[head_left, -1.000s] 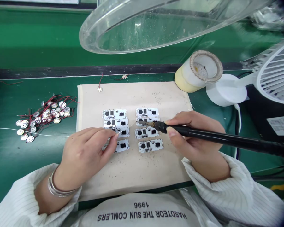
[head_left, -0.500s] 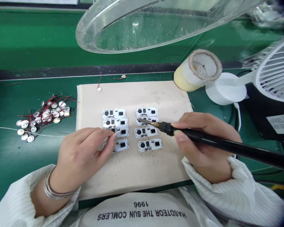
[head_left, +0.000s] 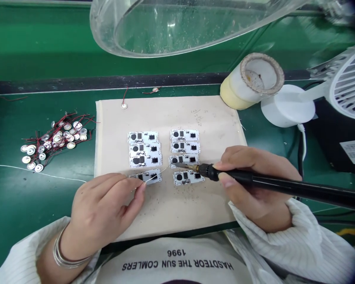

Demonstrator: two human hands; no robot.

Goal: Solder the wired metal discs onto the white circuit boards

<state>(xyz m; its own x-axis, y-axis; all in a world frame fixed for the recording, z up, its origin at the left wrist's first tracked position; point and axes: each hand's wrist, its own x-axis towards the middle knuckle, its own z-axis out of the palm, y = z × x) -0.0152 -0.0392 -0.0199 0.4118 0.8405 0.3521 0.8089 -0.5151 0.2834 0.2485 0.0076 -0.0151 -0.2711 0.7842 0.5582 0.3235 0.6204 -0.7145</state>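
Observation:
Between thumb and forefinger, my left hand pinches a thin solder wire, whose free end points right into the gap between two columns of circuit boards. My right hand is closed around the black handle of a soldering iron. The iron's tip lies over the left part of a white circuit board, third from the top in the right column; whether it touches cannot be made out. Below it sits the lowest right board. The lowest left board is partly hidden by my left fingers.
A beige work sheet lies under the boards. On the left is a pile of round discs with red wires. A cup-like container, a white fan and a black box stand right. A clear-rimmed lens hangs above.
The iron tip has moved down the right column from the second board to the third. My left hand and the solder wire have also shifted slightly lower. The whole view has shifted a little.

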